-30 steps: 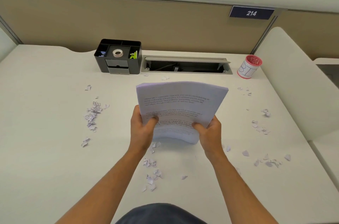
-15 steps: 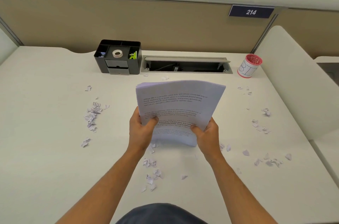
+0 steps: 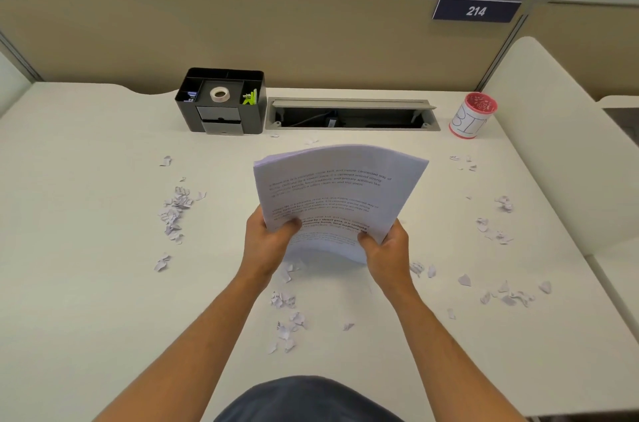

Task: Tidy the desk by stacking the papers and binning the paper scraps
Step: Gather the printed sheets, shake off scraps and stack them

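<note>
- A person stands at a white table point(image 3: 86, 283), holding a stack of printed papers point(image 3: 340, 193) up off its middle, tilted towards the viewer.
- The left hand point(image 3: 268, 243) grips the stack's lower left edge, thumb curled over the front; the right hand point(image 3: 387, 248) grips the lower right the same way.
- The sheets bow a little between the hands, and their bottom edge hangs just above the table.
- Paper scraps lie scattered: a cluster point(image 3: 174, 210) towards the left edge, some point(image 3: 287, 321) near the front edge, more point(image 3: 508, 295) towards the right edge.
- A red-rimmed cup marked as a bin point(image 3: 472, 115) stands at the back right corner; a black desk organiser point(image 3: 221, 100) sits at the back.
- To square the stack well, loosen the grip slightly, tap the bottom edge on a bare patch of table, then lay it flat away from the scraps.
</note>
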